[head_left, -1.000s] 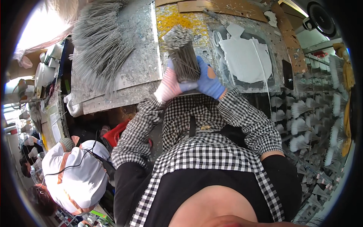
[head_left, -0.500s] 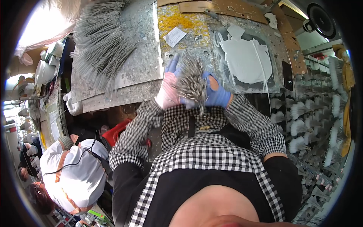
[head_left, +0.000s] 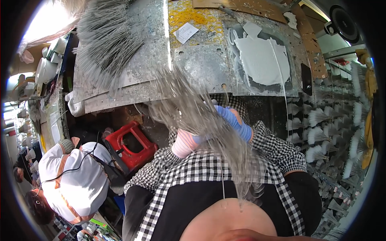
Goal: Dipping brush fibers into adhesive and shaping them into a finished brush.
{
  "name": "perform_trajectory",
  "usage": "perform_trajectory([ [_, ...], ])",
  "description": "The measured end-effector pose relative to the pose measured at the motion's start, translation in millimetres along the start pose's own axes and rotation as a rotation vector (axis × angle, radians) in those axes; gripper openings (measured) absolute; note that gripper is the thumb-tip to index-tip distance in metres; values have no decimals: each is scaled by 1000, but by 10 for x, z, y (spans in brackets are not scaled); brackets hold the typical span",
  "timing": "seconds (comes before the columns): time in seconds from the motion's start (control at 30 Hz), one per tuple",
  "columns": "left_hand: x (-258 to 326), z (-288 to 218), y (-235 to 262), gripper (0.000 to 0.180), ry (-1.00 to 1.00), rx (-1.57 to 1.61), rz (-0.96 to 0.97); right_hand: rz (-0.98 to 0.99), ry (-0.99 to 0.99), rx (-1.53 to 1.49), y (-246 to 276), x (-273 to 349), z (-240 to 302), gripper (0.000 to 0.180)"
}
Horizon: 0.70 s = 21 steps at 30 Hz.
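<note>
A loose bundle of long, thin grey strands (head_left: 181, 108) fans out in front of my body, blurred by motion. It spreads from the table's front edge back over my apron, with the lower ends hanging near my chest. My left hand (head_left: 186, 143), in a pink and blue glove, grips it from below left; the strands cover most of its fingers. On the other side my right hand (head_left: 235, 121), in a blue glove with bare skin showing at an opening, is closed against the same bundle. A large pile of similar strands (head_left: 106, 44) lies at the table's left.
Yellow rubber bands (head_left: 193, 17), a paper slip (head_left: 185, 33) and a board with white paste (head_left: 263, 60) lie on the metal-topped table (head_left: 201, 64). A dark phone (head_left: 306, 78) is at its right edge. Left are a red stool (head_left: 132, 146) and a co-worker in white (head_left: 76, 180). White tufts (head_left: 317, 136) hang right.
Both hands have drawn the bundle back from the table's edge toward my body. The strands, earlier seen with their ends upward in a compact tuft, now lie slanted and spread out.
</note>
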<state>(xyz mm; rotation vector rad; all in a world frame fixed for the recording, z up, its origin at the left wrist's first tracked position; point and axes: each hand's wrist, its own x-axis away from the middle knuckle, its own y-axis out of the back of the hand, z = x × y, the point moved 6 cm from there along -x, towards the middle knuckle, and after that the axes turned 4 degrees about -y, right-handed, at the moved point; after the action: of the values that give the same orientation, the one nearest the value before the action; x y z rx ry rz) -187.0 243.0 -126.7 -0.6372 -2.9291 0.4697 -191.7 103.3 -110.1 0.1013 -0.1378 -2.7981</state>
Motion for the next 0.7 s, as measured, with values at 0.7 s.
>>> perform_trajectory([
  [0.7,-43,362,-17,50,493,483,87,190,-821,-725,-18,35,-583,60],
])
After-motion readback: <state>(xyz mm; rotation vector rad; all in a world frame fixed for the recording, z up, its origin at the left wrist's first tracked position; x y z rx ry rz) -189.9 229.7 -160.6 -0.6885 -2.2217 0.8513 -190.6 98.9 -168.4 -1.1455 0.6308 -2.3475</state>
